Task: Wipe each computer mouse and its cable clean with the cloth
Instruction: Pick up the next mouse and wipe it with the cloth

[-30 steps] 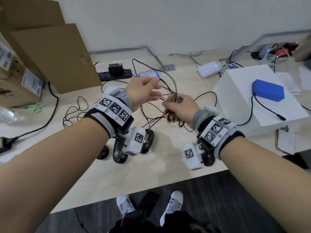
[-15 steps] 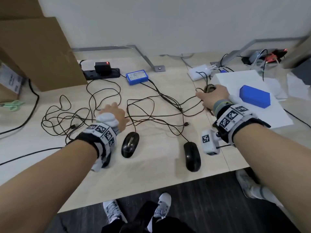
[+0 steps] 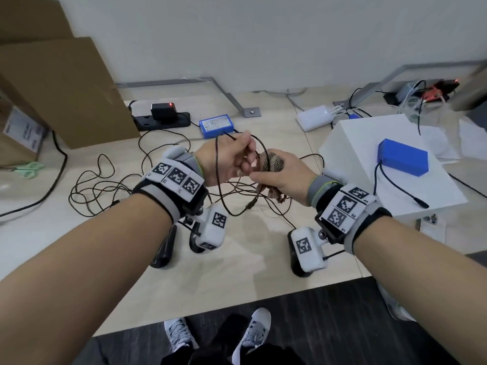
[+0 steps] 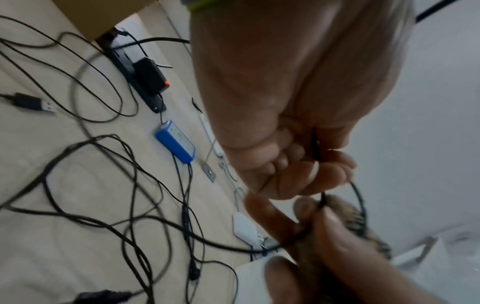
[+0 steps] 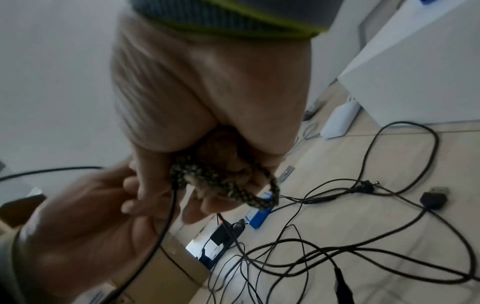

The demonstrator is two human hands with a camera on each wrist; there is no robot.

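Thin black cable (image 3: 219, 177) lifted off the counter (image 3: 232, 262) and held up in the air between both hands, looping down from the left hand toward the tangle below; pinched in the curled fingers of the left hand (image 3: 226, 162), seen close in the left wrist view running between thumb and fingers (image 4: 315, 148); the same cable (image 5: 166, 218) dropping out of the cloth in the right wrist view. Patterned brown cloth (image 3: 272, 164) bunched in the right hand (image 3: 283, 177), fingers wrapped round it and closed over the cable; cloth (image 5: 221, 181) bulging from the fist, a frayed end hanging under the hand in the head view. Hands close together, almost touching, above the middle of the counter.

Black mouse (image 3: 162, 252) on the counter under the left forearm, partly hidden; second black mouse (image 3: 296, 262) under the right wrist camera, mostly hidden; a third dark shape behind the left wrist camera, too covered to name. More black cables (image 3: 105, 185) sprawled in loops across the counter.

Further out: small blue box (image 3: 216, 125) and black power strip (image 3: 163, 119) toward the wall; cardboard boxes (image 3: 60, 90) at left, green scissors (image 3: 27, 169) beside them; white box (image 3: 369, 154) at right carrying a blue block (image 3: 402, 160).
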